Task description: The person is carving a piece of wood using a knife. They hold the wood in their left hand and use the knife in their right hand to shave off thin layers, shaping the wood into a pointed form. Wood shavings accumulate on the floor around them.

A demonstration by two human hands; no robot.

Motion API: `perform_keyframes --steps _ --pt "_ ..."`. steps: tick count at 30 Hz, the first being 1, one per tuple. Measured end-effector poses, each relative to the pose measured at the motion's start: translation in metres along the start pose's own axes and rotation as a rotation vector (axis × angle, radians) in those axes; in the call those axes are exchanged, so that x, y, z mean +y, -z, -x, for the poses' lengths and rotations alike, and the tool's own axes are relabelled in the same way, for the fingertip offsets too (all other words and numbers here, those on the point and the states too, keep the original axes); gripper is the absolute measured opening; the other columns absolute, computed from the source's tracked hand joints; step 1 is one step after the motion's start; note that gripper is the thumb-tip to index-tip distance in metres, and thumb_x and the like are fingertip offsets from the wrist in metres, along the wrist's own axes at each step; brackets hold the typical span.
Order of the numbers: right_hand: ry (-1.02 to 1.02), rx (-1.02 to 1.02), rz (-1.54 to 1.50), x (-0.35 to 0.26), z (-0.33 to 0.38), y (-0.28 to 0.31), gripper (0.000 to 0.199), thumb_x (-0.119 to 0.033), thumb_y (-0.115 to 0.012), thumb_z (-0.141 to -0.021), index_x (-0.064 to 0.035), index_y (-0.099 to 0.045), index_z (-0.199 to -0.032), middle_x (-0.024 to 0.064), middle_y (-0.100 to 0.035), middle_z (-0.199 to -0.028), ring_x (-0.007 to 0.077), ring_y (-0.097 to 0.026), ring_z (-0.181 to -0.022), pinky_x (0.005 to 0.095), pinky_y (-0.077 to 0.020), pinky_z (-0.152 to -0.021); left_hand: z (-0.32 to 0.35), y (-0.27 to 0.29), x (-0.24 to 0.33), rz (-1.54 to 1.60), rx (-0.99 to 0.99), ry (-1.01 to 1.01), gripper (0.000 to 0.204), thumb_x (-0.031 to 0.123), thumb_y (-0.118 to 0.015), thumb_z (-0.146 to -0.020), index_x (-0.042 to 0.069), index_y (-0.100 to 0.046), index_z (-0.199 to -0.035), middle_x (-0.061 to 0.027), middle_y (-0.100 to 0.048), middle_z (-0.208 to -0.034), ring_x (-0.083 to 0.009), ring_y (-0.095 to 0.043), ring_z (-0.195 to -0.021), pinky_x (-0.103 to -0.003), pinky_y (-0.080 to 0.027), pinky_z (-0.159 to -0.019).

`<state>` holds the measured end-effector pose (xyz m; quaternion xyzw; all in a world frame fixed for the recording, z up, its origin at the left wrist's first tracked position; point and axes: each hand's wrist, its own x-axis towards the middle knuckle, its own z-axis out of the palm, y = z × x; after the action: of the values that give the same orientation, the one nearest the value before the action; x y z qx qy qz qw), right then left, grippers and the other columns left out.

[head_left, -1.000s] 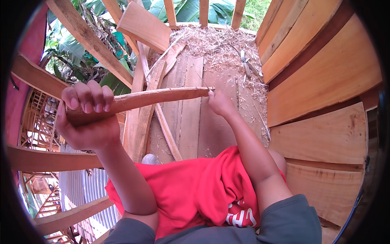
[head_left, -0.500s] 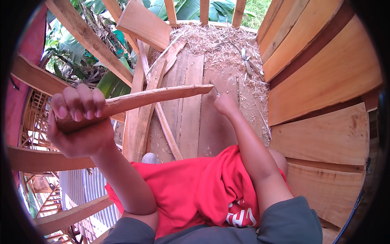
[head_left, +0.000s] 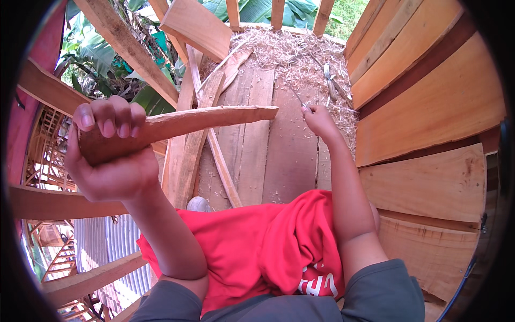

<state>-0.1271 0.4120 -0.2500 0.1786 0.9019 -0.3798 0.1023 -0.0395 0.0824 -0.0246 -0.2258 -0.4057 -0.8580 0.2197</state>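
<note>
My left hand (head_left: 110, 155) is closed around the thick end of a long reddish-brown carved wooden stick (head_left: 204, 119), held level at the left with its tapered tip pointing right. My right hand (head_left: 317, 119) is stretched out past the stick's tip, down near the plank floor, with its fingers pinched on a thin dark tool (head_left: 296, 96) that pokes up and left toward the shavings. What kind of tool it is I cannot tell.
A plank floor (head_left: 279, 161) lies below, with a heap of wood shavings (head_left: 300, 59) at its far end. Loose slats (head_left: 199, 139) lean at the left. A curved wooden plank wall (head_left: 429, 107) rises at the right. Open timber framing (head_left: 64, 193) and greenery show at the left.
My right hand has left the stick's tip and moved right and away toward the shavings, where it now holds the thin tool. The stick has tilted slightly in my left hand.
</note>
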Motion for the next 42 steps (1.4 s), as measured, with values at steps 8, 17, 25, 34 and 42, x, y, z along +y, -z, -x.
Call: perform_keyframes --steps 8,17,25,34,42 --pt "-0.08 -0.224 -0.094 -0.027 0.019 -0.021 0.049 -0.042 -0.05 -0.093 0.0044 -0.065 -0.088 0.0167 -0.063 -0.072 0.0227 -0.063 -0.067 0.0372 -0.0489 -0.063 -0.002 0.006 -0.011 0.034 0.069 0.044 0.018 0.027 -0.042 -0.088 0.009 -0.046 -0.086 -0.0026 -0.036 -0.074 -0.0155 -0.034 -0.067 -0.029 -0.031 -0.061" --pt "0.097 -0.165 0.054 -0.056 0.052 -0.038 0.057 -0.039 -0.038 -0.097 0.0106 -0.065 -0.095 0.0342 -0.062 -0.097 0.0474 -0.059 -0.099 0.0486 -0.0446 -0.09 -0.003 -0.003 -0.014 0.01 0.087 0.076 0.023 0.032 -0.044 -0.082 0.012 -0.034 -0.079 -0.002 -0.032 -0.07 -0.0134 -0.031 -0.063 -0.028 -0.029 -0.056" --pt "0.249 -0.102 0.183 -0.035 0.049 -0.048 0.054 -0.039 -0.035 -0.098 0.0062 -0.064 -0.087 0.0327 -0.062 -0.09 0.0453 -0.061 -0.092 0.0487 -0.0444 -0.081 -0.002 0.003 -0.009 0.051 0.017 0.066 0.027 0.035 -0.047 -0.082 0.014 -0.032 -0.077 0.0001 -0.03 -0.065 -0.0101 -0.027 -0.057 -0.025 -0.026 -0.053" --pt "0.259 -0.213 0.101 -0.06 0.066 -0.052 0.052 -0.036 -0.036 -0.098 0.006 -0.065 -0.094 0.031 -0.063 -0.098 0.045 -0.06 -0.097 0.0484 -0.045 -0.085 -0.002 0.006 0.001 0.07 0.008 0.058 0.029 0.034 -0.051 -0.079 0.014 -0.03 -0.075 0.0001 -0.029 -0.066 -0.0105 -0.027 -0.057 -0.024 -0.024 -0.052" --pt "0.206 -0.231 0.079 -0.047 0.055 -0.046 0.051 -0.035 -0.038 -0.098 0.0095 -0.063 -0.09 0.0324 -0.063 -0.095 0.0441 -0.061 -0.095 0.0488 -0.0452 -0.085 0.003 -0.003 0.0 0.08 -0.149 0.069 0.032 0.038 -0.051 -0.082 0.013 -0.031 -0.076 -0.0001 -0.031 -0.066 -0.0112 -0.029 -0.058 -0.024 -0.027 -0.052"
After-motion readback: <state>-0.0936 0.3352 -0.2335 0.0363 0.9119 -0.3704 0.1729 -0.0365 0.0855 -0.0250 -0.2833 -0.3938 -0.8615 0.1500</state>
